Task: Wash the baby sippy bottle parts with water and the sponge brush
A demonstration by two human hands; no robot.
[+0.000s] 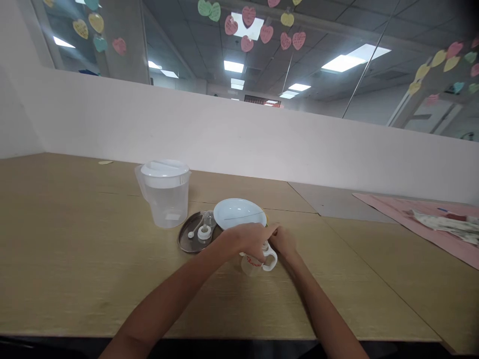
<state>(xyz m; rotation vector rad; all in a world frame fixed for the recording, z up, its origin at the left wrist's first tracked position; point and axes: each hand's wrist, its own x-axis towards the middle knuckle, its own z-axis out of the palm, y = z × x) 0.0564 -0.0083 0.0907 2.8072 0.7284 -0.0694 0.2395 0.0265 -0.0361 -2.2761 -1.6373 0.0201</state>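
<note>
The clear cup [251,269] stood on the tabletop [112,239] before the person, its smooth, see-through body printed with red lettering and fitted with a glossy white loop handle [275,259]. The left hand [251,240] arched over its upper part, hiding most of the rim; the right hand [283,243] was curled just beyond the handle, and the fingers of the two met there. The step in hand looked like close work around the top of the cup. The next move seemed to call for a steady cup and small, careful finger motions. Neither grip could be read for certain — the left fingertips were hidden or blurred, the right ones bent inward — so I could not tell whether either pinched anything.

Just behind the hands sat a shallow, pale blue bowl [237,208], oval-looking and shiny. Beside it, a dark round tray [184,244] with a dull metallic sheen bore a white plastic ring [204,232] and other small clear and white parts. Farther left rose a translucent pitcher [169,202] with a white lid; well off to the right lay a flat pink sheet [392,207] — beneath a rumpled whitish cloth [445,223].
</note>
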